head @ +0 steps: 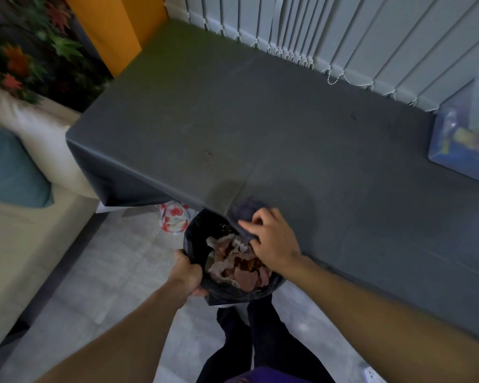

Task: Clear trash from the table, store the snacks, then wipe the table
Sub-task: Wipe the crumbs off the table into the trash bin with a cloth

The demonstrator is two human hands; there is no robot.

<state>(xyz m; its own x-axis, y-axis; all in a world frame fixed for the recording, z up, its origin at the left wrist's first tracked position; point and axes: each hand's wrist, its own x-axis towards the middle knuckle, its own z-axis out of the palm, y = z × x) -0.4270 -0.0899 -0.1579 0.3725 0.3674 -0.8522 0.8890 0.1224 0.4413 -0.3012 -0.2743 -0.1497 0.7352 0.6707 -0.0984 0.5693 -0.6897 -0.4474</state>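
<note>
The table [260, 120] wears a dark grey cloth, with a few small crumbs near its middle. At its near edge my right hand [271, 236] grips a purple-grey wiping cloth [246, 210] and holds it against the edge. Just below that edge is a bin lined with a black bag [194, 244], holding crumpled paper and wrappers [238, 266]. My left hand [187, 275] grips the bin's rim on its near left side.
A blue box [465, 139] sits at the table's right end. Vertical blinds [371, 37] run behind the table. A beige sofa [25, 217] with a teal cushion stands to the left. A patterned bag [173, 217] lies on the floor under the table's edge.
</note>
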